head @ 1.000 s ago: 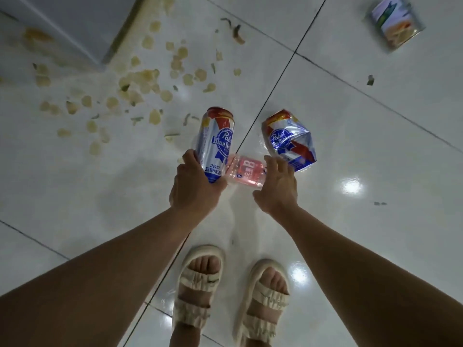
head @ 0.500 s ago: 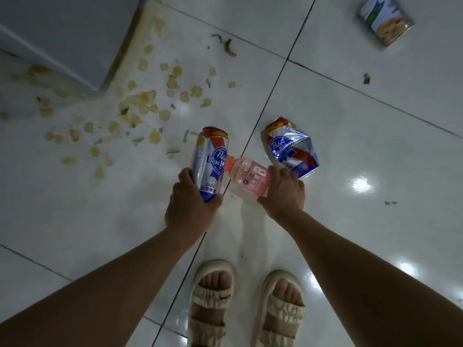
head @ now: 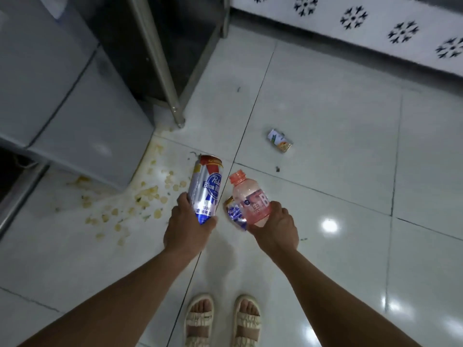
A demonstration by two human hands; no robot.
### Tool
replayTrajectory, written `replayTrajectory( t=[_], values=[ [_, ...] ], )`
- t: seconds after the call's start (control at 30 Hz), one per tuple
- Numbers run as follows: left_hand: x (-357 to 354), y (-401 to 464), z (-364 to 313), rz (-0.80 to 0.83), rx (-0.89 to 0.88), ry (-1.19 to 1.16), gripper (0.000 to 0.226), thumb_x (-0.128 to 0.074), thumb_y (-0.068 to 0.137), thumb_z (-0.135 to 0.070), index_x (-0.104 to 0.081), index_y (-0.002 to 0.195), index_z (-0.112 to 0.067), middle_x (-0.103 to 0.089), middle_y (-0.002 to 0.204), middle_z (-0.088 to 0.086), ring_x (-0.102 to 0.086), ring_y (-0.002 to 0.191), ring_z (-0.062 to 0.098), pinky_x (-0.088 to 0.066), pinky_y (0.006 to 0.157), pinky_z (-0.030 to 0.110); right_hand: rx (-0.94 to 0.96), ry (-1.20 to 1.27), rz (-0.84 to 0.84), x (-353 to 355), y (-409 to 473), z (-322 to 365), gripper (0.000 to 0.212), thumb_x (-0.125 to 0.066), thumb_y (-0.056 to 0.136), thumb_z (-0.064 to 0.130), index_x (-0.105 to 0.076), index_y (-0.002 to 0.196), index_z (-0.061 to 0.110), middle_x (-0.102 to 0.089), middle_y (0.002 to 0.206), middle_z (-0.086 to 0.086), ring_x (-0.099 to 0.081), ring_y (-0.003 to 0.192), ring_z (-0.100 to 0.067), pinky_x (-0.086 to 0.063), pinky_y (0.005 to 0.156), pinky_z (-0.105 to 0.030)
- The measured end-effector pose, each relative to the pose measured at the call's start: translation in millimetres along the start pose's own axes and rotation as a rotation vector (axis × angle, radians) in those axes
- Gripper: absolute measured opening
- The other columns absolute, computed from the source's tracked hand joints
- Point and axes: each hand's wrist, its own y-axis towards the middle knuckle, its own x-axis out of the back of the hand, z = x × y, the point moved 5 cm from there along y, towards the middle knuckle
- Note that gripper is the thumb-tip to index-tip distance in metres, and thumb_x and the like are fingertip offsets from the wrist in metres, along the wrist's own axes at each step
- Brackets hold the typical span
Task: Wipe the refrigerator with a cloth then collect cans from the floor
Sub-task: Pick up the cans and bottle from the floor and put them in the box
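Starting at the far left, by the grey refrigerator (head: 75,108). Seeing yellow crumbs (head: 140,196) lying spilled on the white floor (head: 325,271), just beside its bottom corner. Risking a slip there, stepping on that mess in open sandals (head: 199,319).

Moving right to the left hand (head: 188,229): wrapping its fingers tight round the bottom end of a tall beer can (head: 206,186), holding it up off the floor and tipping it a bit. Gripping so low on a smooth can, and so risking a slide out of the fingers. Maybe dripping too, if not empty; not able to tell.

Next, spotting a crushed can (head: 234,212) peeking out between the tall can and a pink bottle (head: 250,199). Not able to tell whether lying on the floor or hanging from the fingers.

Then reaching the right hand (head: 274,229): curling round the lower half of the pink bottle, cap pointing up. Having both hands full now, so risking a drop when grabbing for more.

Ending farther right and farther off, with a small can (head: 279,141) lying on its side on the floor, well apart from both hands, waiting for pickup and easy to miss.
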Motion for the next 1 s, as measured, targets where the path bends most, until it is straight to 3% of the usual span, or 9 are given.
replayTrajectory(
  t=[0.27,0.47,0.8,1.0],
  values=[
    [113,-83,-127,0.028,-0.158,-0.054,0.073,-0.074,0.072,-0.037,-0.031,0.127,-0.015,-0.054,0.118,0.010,-0.061,0.096,0.028,-0.055,0.080,0.046,-0.048,0.147,-0.157,187,-99,41,0.067,-0.076,0.070,0.042,-0.044,0.123,0.016,-0.058,0.114,-0.007,-0.056,0.102,-0.025,-0.048,0.080,-0.032],
    [154,-140,-200,0.088,-0.322,-0.072,0.071,-0.073,0.073,-0.042,-0.030,0.125,-0.018,-0.054,0.115,0.006,-0.061,0.094,0.024,-0.057,0.078,0.044,-0.094,0.223,-0.333,295,-170,41,0.067,-0.077,0.069,0.044,-0.045,0.119,0.014,-0.059,0.112,-0.007,-0.058,0.100,-0.025,-0.050,0.080,-0.035],
    [147,-225,-310,0.214,-0.540,-0.086,0.071,-0.072,0.076,-0.039,-0.030,0.129,-0.017,-0.053,0.110,0.003,-0.058,0.077,0.015,-0.049,0.055,0.022,-0.240,0.387,-0.549,410,-248,-35,0.066,-0.077,0.068,0.043,-0.047,0.118,0.014,-0.061,0.110,-0.006,-0.059,0.097,-0.024,-0.044,0.072,-0.028],
    [93,-283,-391,0.299,-0.641,-0.069,0.071,-0.071,0.075,-0.044,-0.031,0.127,-0.019,-0.053,0.115,0.003,-0.059,0.084,0.015,-0.049,0.051,0.019,-0.315,0.475,-0.644,470,-270,-124,0.065,-0.077,0.067,0.043,-0.048,0.116,0.014,-0.062,0.109,-0.006,-0.059,0.096,-0.024,-0.044,0.072,-0.028]
  ],
)
